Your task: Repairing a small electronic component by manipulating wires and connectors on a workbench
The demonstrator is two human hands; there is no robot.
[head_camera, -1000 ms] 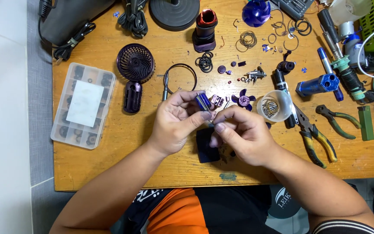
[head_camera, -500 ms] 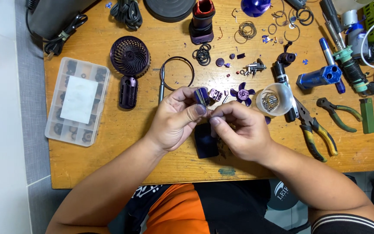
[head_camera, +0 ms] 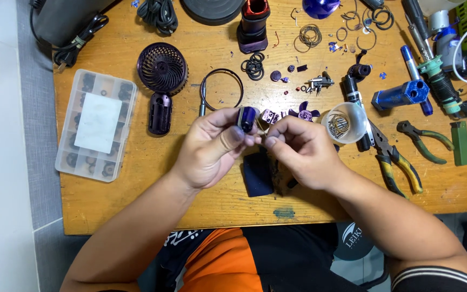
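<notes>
Small purple cylinder (head_camera: 247,118) pinched in my left hand (head_camera: 212,148) above the bench (head_camera: 136,205), right hand (head_camera: 301,154) fingertips closed at its end on something too small to see; fan grille (head_camera: 162,67), blade (head_camera: 304,112), rings (head_camera: 254,66) lie loose, so much looks unassembled.

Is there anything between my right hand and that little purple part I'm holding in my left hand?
Nothing visible stands between them. The left hand holds the small purple cylindrical part at its fingertips, and the right hand has its fingertips pinched right beside it above the wooden table. Whether the right fingers pinch something tiny cannot be told.
</notes>
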